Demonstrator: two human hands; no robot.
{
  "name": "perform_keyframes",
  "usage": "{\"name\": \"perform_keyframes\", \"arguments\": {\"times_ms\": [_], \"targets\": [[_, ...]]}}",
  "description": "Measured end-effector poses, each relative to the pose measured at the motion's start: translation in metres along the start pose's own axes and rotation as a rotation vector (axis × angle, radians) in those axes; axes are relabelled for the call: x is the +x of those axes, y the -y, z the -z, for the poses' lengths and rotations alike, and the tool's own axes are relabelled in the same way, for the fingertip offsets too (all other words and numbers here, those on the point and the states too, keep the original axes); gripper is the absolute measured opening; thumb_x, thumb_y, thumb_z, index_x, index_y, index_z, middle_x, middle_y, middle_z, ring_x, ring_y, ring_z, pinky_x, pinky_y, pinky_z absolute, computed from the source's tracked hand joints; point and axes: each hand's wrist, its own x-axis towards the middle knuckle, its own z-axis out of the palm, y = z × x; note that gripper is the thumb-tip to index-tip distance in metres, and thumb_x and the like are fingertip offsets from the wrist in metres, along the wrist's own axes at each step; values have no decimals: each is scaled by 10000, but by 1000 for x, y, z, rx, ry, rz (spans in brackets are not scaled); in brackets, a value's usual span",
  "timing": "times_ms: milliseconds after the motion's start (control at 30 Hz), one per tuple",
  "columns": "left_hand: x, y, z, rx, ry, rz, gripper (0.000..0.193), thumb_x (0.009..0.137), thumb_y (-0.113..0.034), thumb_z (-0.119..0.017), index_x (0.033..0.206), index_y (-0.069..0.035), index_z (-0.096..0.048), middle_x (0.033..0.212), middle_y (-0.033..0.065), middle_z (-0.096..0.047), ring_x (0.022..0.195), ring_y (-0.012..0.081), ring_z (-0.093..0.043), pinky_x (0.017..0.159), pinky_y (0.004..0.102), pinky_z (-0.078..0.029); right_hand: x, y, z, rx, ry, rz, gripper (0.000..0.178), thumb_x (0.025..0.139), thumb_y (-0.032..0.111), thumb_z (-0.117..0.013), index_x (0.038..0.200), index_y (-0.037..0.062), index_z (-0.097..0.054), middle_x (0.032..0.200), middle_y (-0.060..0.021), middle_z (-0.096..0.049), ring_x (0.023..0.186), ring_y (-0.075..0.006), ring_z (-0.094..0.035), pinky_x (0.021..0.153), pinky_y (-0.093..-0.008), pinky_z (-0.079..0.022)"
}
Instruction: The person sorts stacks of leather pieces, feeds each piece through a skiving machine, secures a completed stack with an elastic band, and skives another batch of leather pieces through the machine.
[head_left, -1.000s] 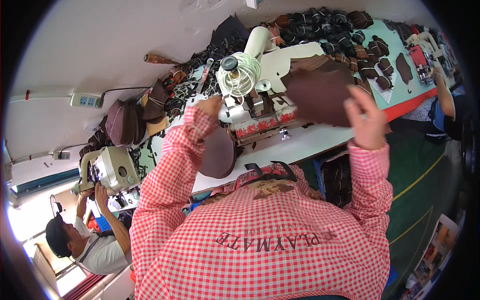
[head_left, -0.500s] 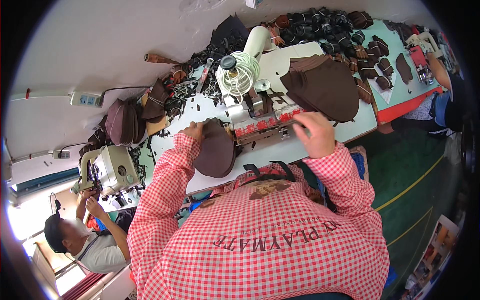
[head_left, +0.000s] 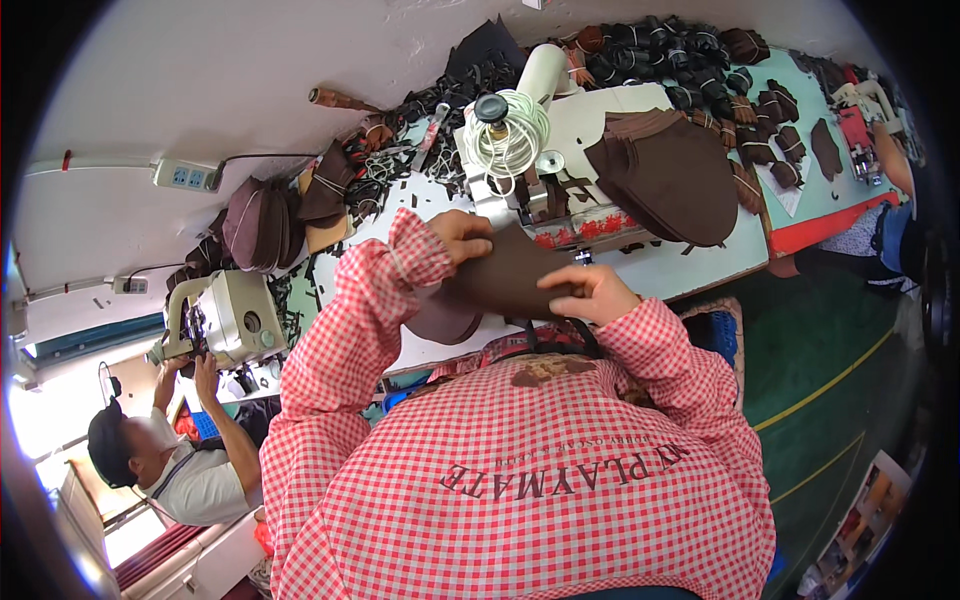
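Observation:
A dark brown leather-like piece [head_left: 510, 270], blurred by motion, is held raised and tilted in front of the machine [head_left: 545, 75]. My left hand [head_left: 463, 237] grips its upper left edge, fingers closed over it. At the piece's right end is my right hand [head_left: 598, 296], with thumb and forefinger apart over its surface; I see no firm grip. Under the raised piece, another brown rounded piece [head_left: 443, 322] lies at the table's front edge. A fanned stack of similar brown pieces [head_left: 670, 180] rests right of the machine. Red-marked covering [head_left: 575, 232] shows on the machine's front.
Bundled dark pieces [head_left: 650, 50] are heaped along the back. Scraps and more brown pieces [head_left: 262, 225] lie at left. A coiled white cord [head_left: 508, 140] hangs on the machine. One person [head_left: 190, 450] works at another machine [head_left: 232, 325] at left; another person's arm [head_left: 893, 158] shows at right.
My left hand has moved right and lifted a brown piece across the machine's front. My right hand has come down and left to that piece's right end. The view has shifted slightly.

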Motion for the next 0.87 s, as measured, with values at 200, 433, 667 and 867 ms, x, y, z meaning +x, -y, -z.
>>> {"name": "perform_keyframes", "arguments": {"times_ms": [200,433,667,867], "targets": [[34,23,14,380,-121,90,302,845,-266,-489,965,-23,-623,798,149,-634,761,269,-610,718,358,-462,19,-1,-31,269,-292,-163,350,780,-34,-543,1129,-54,-522,963,-117,-617,809,-123,-607,709,-218,-489],[47,7,29,397,25,267,394,878,-351,-479,1134,-64,-564,1042,110,-613,993,262,-560,870,356,-421,22,1,-34,348,-309,-174,352,787,-30,-540,1137,-51,-514,989,-128,-608,791,-113,-609,688,-205,-491],[50,36,-17,412,-576,-133,369,823,-239,-555,1124,-28,-528,1062,146,-564,1037,252,-513,853,365,-425,-14,26,22,-275,-551,82,649,711,40,-614,1305,15,-354,1305,-143,-418,1103,-217,-487,900,-317,-404],[32,20,13,508,-462,314,306,809,-279,-501,1049,-112,-591,948,172,-627,890,305,-607,741,422,-474,-66,98,94,-724,-1135,223,257,839,27,-568,1079,-65,-576,1017,-116,-617,893,-167,-584,807,-271,-465]]}}
